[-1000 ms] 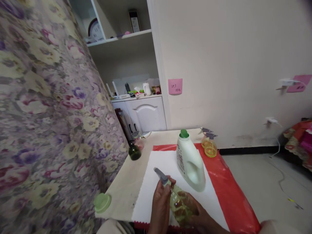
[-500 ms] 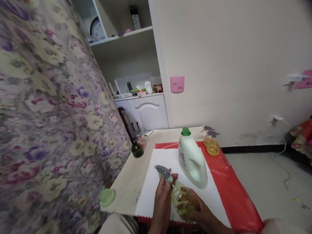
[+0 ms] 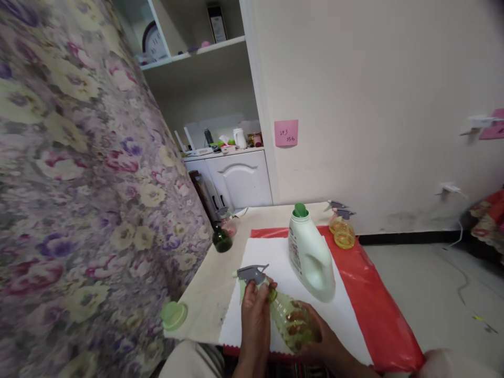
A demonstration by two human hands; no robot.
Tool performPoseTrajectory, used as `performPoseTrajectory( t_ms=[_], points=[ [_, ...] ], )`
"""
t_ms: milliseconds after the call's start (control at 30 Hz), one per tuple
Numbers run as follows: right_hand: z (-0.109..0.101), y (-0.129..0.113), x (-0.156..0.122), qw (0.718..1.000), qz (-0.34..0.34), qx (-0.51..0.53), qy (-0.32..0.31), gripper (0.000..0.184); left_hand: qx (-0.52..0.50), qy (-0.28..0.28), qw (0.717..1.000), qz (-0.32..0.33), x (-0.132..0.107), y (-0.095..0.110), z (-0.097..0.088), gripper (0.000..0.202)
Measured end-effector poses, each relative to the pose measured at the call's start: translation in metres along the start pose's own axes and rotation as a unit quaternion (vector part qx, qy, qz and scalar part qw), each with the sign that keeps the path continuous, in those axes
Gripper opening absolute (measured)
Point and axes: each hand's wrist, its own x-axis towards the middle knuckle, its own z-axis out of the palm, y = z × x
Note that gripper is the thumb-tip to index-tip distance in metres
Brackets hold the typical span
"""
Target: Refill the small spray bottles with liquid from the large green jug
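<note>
In the head view, my left hand (image 3: 255,315) is closed around the grey and pale green spray head (image 3: 252,274). My right hand (image 3: 323,336) wraps the lower body of a clear, ribbed spray bottle (image 3: 289,317), which is tilted with its neck toward my left fingers. Yellowish liquid shows through its wall. My left fingers hide whether spray head and neck are joined. Just beyond stands a large pale green detergent jug (image 3: 311,257), its mouth uncapped and a green spout showing. At the table's near left corner lies a light green cap (image 3: 174,315).
A white sheet (image 3: 268,252) and red cover (image 3: 370,294) lie on the table. Spray bottles with yellow liquid (image 3: 344,236) stand at the far right. A dark green bottle (image 3: 222,240) and a pinkish one (image 3: 229,226) stand far left. A floral curtain (image 3: 98,210) hangs alongside.
The spray head has turned and shifted left with my left hand. The bottle has moved slightly left in my right hand, and its neck shows more plainly.
</note>
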Motion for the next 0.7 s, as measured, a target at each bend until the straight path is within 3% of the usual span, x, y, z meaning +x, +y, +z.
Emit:
performPoseTrajectory(
  t_ms=[433,700],
  points=[
    [-0.008,0.003,-0.002,0.997,-0.003,-0.071,-0.007,0.094,0.003,0.006,0.992,0.129,0.005,0.067,-0.006,0.034],
    [-0.009,0.006,-0.002,0.996,0.002,-0.088,-0.008,0.101,-0.004,0.039,0.984,0.174,0.015,0.098,-0.002,0.024]
  ],
)
